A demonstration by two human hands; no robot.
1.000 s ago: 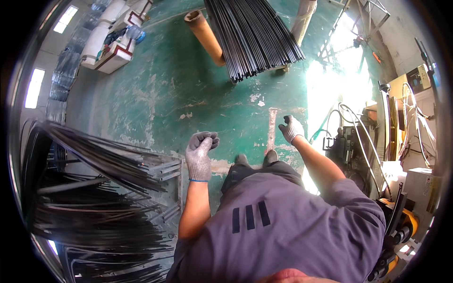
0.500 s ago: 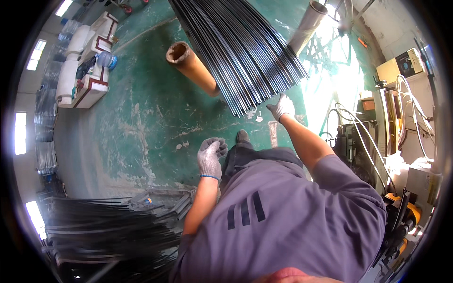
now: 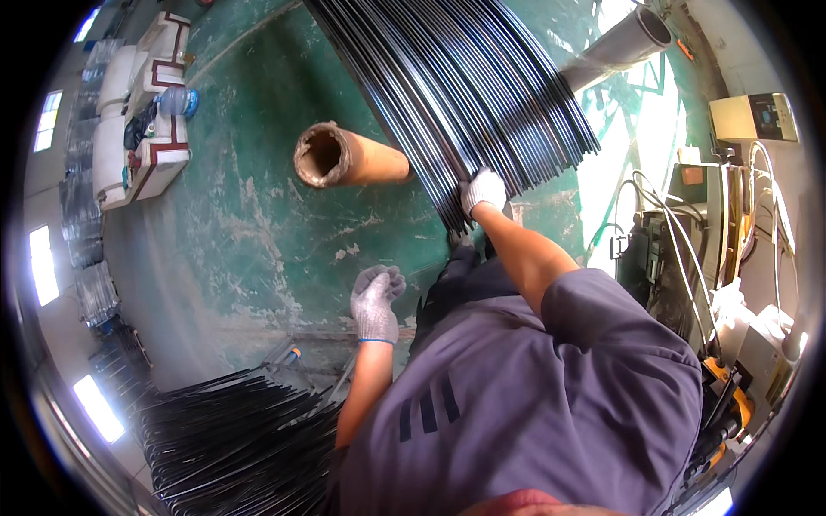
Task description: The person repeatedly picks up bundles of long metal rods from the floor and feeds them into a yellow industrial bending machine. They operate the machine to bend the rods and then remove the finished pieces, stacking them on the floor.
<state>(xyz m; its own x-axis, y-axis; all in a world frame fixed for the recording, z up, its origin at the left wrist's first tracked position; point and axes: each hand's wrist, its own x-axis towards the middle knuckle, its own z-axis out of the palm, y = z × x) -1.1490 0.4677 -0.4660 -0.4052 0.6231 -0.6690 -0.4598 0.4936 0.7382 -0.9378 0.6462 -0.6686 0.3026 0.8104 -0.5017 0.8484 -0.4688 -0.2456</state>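
Right hand (image 3: 483, 191) gloved, closed on ends of black rod bundle (image 3: 456, 86) — bundle lying on green floor (image 3: 241, 224), across rusty pipe (image 3: 344, 157). Left hand (image 3: 376, 297) gloved, loosely curled, holding nothing — near second rod pile (image 3: 241, 447).

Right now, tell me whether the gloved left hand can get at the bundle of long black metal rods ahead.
Probably not without stepping closer: the left hand hangs empty near the body, while the rods lie farther ahead.

Head camera looks steeply down (fisheye) at floor (image 3: 232, 232).
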